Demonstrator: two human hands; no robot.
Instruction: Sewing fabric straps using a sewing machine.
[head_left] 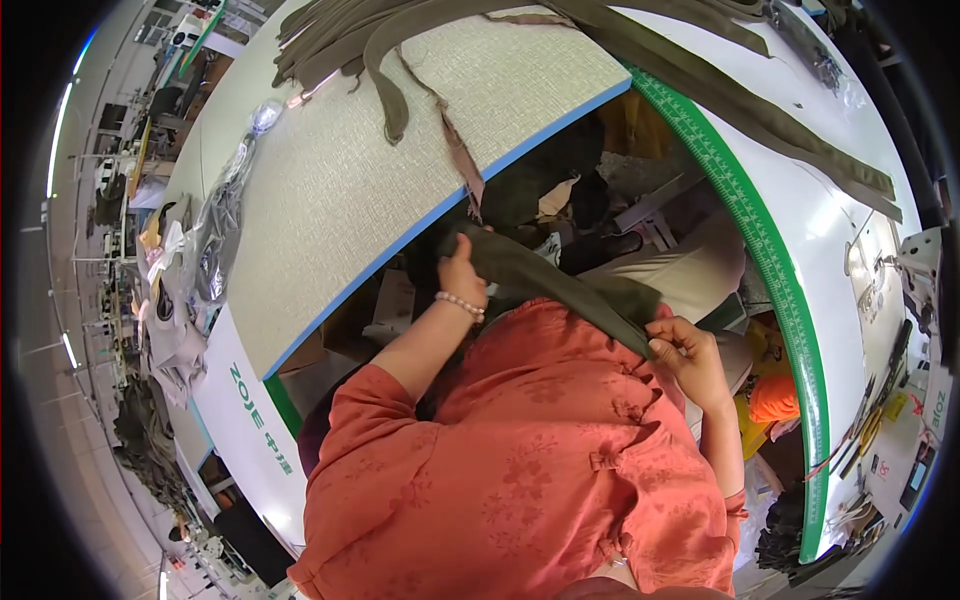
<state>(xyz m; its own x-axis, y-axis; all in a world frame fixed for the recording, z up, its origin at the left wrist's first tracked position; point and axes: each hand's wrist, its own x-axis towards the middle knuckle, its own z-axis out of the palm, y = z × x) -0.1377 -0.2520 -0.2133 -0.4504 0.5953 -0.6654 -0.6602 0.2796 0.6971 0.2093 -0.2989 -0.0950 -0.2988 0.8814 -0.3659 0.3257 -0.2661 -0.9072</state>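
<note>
by your shirt (pixel 480 450), your right hand (pixel 688 358) pinches the green cloth (pixel 560 285). farther up, your left hand (pixel 463 274) grips it too, some fingers hidden. pull gently on both sides, smooth out folds, and mind the table (pixel 340 220) edge.

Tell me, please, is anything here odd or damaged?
A ragged brownish strip hangs over the edge of the cream board; its uneven outline looks odd beside the smooth olive strips. The olive cloth between left hand and right hand shows no visible damage.
</note>
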